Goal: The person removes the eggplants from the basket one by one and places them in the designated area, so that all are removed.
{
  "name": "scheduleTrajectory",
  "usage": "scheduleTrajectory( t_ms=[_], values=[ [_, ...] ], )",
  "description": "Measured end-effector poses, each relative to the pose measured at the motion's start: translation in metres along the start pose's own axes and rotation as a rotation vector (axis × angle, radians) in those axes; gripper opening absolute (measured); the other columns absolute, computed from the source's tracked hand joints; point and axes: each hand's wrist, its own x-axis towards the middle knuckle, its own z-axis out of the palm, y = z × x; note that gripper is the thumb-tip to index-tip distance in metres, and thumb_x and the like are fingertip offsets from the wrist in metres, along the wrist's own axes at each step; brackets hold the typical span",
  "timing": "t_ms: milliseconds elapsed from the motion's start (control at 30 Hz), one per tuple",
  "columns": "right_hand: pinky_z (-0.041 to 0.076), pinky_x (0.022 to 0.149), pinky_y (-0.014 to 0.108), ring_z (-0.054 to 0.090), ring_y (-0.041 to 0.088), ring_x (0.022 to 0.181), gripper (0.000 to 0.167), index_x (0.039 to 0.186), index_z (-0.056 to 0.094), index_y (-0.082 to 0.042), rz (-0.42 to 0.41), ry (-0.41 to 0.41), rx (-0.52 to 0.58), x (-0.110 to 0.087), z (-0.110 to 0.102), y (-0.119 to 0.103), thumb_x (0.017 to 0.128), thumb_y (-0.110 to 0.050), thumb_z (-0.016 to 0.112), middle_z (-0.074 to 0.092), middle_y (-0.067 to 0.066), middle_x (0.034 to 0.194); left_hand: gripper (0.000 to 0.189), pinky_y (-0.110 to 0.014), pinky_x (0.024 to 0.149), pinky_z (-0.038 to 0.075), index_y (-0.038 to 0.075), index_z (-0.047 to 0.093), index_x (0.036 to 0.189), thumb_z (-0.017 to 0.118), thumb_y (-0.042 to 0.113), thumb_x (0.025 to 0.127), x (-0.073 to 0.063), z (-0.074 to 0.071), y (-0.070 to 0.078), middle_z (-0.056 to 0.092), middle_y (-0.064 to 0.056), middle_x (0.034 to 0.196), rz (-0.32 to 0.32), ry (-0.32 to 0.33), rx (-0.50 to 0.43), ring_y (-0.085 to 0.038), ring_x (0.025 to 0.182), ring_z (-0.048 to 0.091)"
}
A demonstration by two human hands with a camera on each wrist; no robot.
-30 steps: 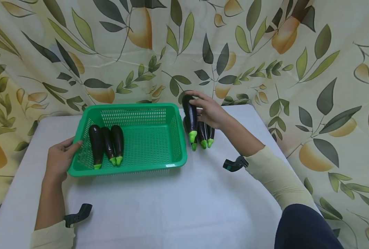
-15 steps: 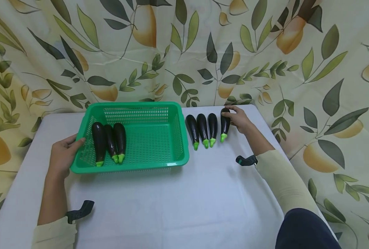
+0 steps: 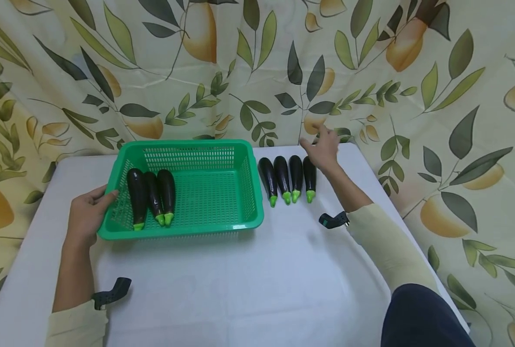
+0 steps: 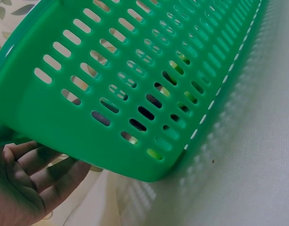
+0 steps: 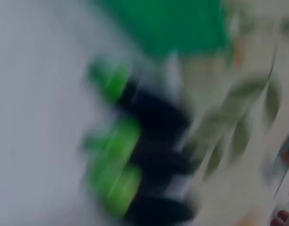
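Observation:
The left hand grips the left end of a green plastic basket, thumb over the rim; in the left wrist view its fingers curl under the edge. Inside the basket, three dark eggplants with green stem ends lie side by side at the left. Several more eggplants form a row on the table right of the basket, stems toward the person. Just above the rightmost eggplant of that row, the right hand has its fingers spread and holds nothing. The right wrist view is blurred.
A white cloth covers the table. Behind it hangs a curtain printed with leaves and fruit, right at the far table edge. Black wrist mounts project from both sleeves.
The right hand carried an eggplant rightward, set it at the right end of the row, let go and rose. That eggplant now lies close against its neighbour. The left hand stayed on the basket.

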Motion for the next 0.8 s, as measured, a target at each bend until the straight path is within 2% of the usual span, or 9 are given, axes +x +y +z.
scheduleTrajectory(
  t_ms=[33, 100, 200, 300, 400, 500, 667, 733, 800],
  values=[
    [0.037, 0.111, 0.059, 0.039, 0.046, 0.136, 0.063, 0.156, 0.045, -0.003, -0.086, 0.013, 0.046, -0.003, 0.003, -0.024, 0.102, -0.028, 0.067, 0.040, 0.031, 0.149, 0.066, -0.022, 0.065, 0.060, -0.006, 0.043, 0.156, 0.059, 0.036, 0.108, 0.000, -0.001, 0.000, 0.065, 0.031, 0.086, -0.001, 0.001, 0.002, 0.002, 0.073, 0.071],
    [0.043, 0.108, 0.053, 0.048, 0.041, 0.130, 0.057, 0.151, 0.049, 0.000, -0.232, -0.058, 0.161, -0.011, 0.015, -0.076, 0.102, -0.021, 0.069, 0.047, 0.027, 0.144, 0.066, -0.022, 0.065, 0.061, -0.006, 0.042, 0.156, 0.059, 0.036, 0.108, 0.001, -0.002, 0.000, 0.064, 0.031, 0.086, -0.004, 0.000, 0.006, 0.002, 0.073, 0.071],
    [0.051, 0.101, 0.045, 0.057, 0.037, 0.124, 0.056, 0.149, 0.051, -0.001, -0.353, -0.329, 0.267, -0.023, 0.046, -0.142, 0.101, -0.018, 0.073, 0.053, 0.022, 0.141, 0.065, -0.023, 0.064, 0.061, -0.006, 0.042, 0.156, 0.059, 0.035, 0.108, 0.002, -0.003, 0.000, 0.064, 0.032, 0.085, -0.001, 0.003, -0.001, 0.002, 0.072, 0.071],
    [0.052, 0.096, 0.038, 0.056, 0.034, 0.127, 0.061, 0.152, 0.049, -0.003, -0.360, -0.628, 0.241, -0.027, 0.088, -0.182, 0.101, -0.024, 0.073, 0.053, 0.020, 0.144, 0.066, -0.022, 0.065, 0.061, -0.007, 0.043, 0.155, 0.060, 0.036, 0.108, 0.004, -0.002, -0.001, 0.065, 0.032, 0.086, 0.003, 0.000, -0.012, 0.004, 0.074, 0.070],
    [0.052, 0.097, 0.034, 0.054, 0.031, 0.132, 0.064, 0.154, 0.046, -0.003, -0.324, -0.827, 0.140, -0.026, 0.127, -0.202, 0.101, -0.027, 0.073, 0.051, 0.020, 0.150, 0.066, -0.020, 0.067, 0.060, -0.006, 0.044, 0.155, 0.060, 0.038, 0.108, 0.006, 0.001, -0.002, 0.065, 0.031, 0.089, 0.015, -0.009, -0.005, 0.007, 0.078, 0.069],
    [0.048, 0.104, 0.033, 0.045, 0.029, 0.142, 0.065, 0.157, 0.044, -0.004, -0.282, -0.934, 0.025, -0.026, 0.155, -0.210, 0.102, -0.025, 0.072, 0.043, 0.017, 0.160, 0.066, -0.020, 0.069, 0.060, -0.005, 0.046, 0.155, 0.060, 0.040, 0.108, 0.006, 0.003, -0.003, 0.066, 0.028, 0.093, 0.022, -0.013, 0.012, 0.007, 0.079, 0.068],
    [0.041, 0.114, 0.033, 0.033, 0.027, 0.152, 0.068, 0.162, 0.039, -0.009, -0.284, -1.012, -0.169, -0.027, 0.186, -0.219, 0.102, -0.018, 0.071, 0.031, 0.011, 0.169, 0.065, -0.022, 0.067, 0.061, -0.004, 0.047, 0.155, 0.059, 0.040, 0.108, 0.003, 0.001, -0.003, 0.068, 0.021, 0.097, 0.017, 0.000, 0.038, 0.005, 0.076, 0.069],
    [0.045, 0.111, 0.032, 0.036, 0.026, 0.151, 0.071, 0.163, 0.037, -0.012, -0.283, -1.025, -0.231, -0.027, 0.195, -0.221, 0.102, -0.017, 0.071, 0.031, 0.010, 0.170, 0.065, -0.022, 0.067, 0.061, -0.004, 0.046, 0.155, 0.059, 0.040, 0.108, 0.003, 0.000, -0.003, 0.068, 0.021, 0.097, 0.014, -0.002, 0.039, 0.005, 0.076, 0.069],
    [0.051, 0.103, 0.032, 0.048, 0.027, 0.141, 0.074, 0.165, 0.035, -0.014, -0.244, -1.041, -0.248, -0.028, 0.201, -0.222, 0.101, -0.016, 0.072, 0.031, 0.009, 0.169, 0.065, -0.022, 0.067, 0.061, -0.004, 0.046, 0.155, 0.059, 0.039, 0.108, 0.002, -0.001, -0.002, 0.068, 0.021, 0.097, 0.019, -0.004, 0.033, 0.004, 0.076, 0.069]
  ],
)
